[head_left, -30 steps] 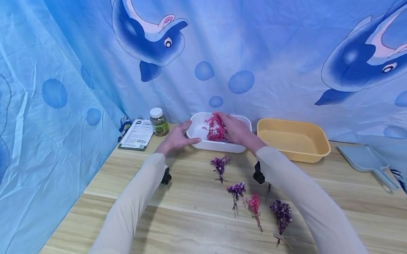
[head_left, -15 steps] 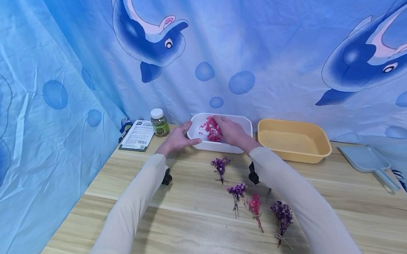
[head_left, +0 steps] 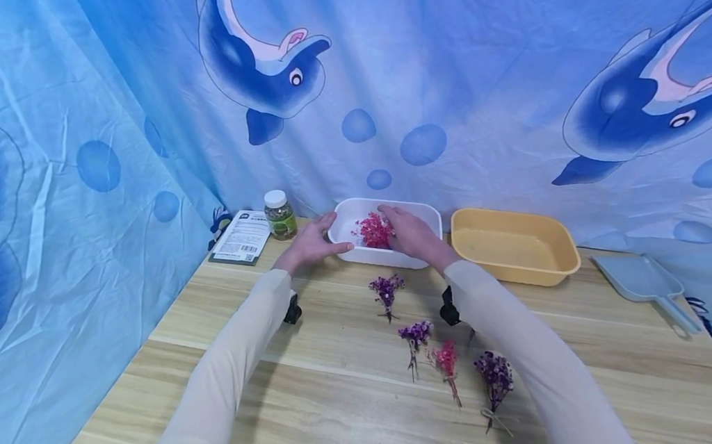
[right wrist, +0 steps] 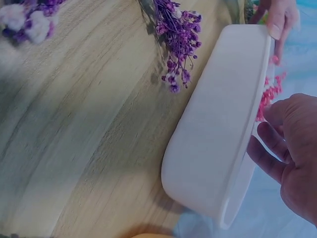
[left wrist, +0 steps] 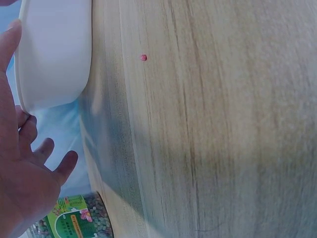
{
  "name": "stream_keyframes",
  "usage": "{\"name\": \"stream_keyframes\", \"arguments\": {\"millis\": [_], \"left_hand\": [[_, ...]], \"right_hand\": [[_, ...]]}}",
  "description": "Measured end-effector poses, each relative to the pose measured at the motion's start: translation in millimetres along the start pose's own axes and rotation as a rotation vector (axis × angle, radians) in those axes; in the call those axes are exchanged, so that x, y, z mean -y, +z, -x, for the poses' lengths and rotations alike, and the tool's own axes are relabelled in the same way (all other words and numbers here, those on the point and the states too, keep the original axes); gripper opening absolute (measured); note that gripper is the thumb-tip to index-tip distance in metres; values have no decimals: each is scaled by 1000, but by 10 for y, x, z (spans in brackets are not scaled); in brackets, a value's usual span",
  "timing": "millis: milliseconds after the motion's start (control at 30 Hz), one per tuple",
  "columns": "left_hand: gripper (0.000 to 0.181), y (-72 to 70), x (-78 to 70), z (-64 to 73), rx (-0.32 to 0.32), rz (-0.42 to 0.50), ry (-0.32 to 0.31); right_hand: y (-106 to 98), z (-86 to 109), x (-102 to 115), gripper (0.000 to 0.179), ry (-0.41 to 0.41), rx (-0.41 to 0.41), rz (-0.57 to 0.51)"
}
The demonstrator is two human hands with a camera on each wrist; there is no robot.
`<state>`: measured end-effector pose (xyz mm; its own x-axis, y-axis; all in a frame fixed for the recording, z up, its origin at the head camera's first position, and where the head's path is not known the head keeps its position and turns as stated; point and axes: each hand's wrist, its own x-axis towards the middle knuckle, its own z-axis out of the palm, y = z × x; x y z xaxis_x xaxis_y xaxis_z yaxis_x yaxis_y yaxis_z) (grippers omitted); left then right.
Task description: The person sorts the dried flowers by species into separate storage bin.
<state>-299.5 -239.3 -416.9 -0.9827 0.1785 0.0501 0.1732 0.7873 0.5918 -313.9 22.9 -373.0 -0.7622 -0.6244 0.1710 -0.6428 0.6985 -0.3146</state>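
Observation:
A white plastic tub [head_left: 385,256] stands at the back of the table. My left hand [head_left: 312,243] holds its left end, thumb on the front rim and a finger at the corner, as the left wrist view shows. My right hand [head_left: 414,232] reaches over the tub and pinches a bunch of pink dried flowers [head_left: 373,230] inside it; the stems are hidden. In the right wrist view, pink blossoms [right wrist: 267,101] show above the rim beside my thumb. Purple dried flowers [head_left: 386,290] lie in front of the tub.
A yellow tub [head_left: 509,270] stands right of the white one, then a grey dustpan [head_left: 643,279]. At left are a jar with a white lid [head_left: 279,216] and a printed packet [head_left: 242,237]. More purple sprigs [head_left: 494,376] and a pink sprig [head_left: 446,358] lie nearer.
The pink bunch has gone lower into the white tub with my right hand, which first shifted slightly left and then back right. My left hand has stayed at the tub's end.

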Motion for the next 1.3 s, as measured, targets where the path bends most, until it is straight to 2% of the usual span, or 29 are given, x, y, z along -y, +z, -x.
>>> {"name": "stream_keyframes", "arguments": {"millis": [133,233,400,600,867,1033,1300], "left_hand": [[107,10,1,-10,0,-3,7],[108,5,-8,-10,3,0,12],[108,-16,-15,-12,5,20,11],[108,-20,8,-23,7,37,16],[108,-8,25,-32,13,43,10],[107,-1,16,-18,15,33,11],[107,-3,-9,-7,11,23,16]], "right_hand": [[-67,105,-109,69,-10,-51,-47],[-140,223,-194,68,1,-87,-128],[-271,498,-301,71,82,-131,-288],[-318,887,-366,65,100,-236,-326],[-327,1498,-147,59,197,-213,-405],[-283,1869,51,58,194,-222,-458],[-156,2342,299,61,244,-147,-431]]}}
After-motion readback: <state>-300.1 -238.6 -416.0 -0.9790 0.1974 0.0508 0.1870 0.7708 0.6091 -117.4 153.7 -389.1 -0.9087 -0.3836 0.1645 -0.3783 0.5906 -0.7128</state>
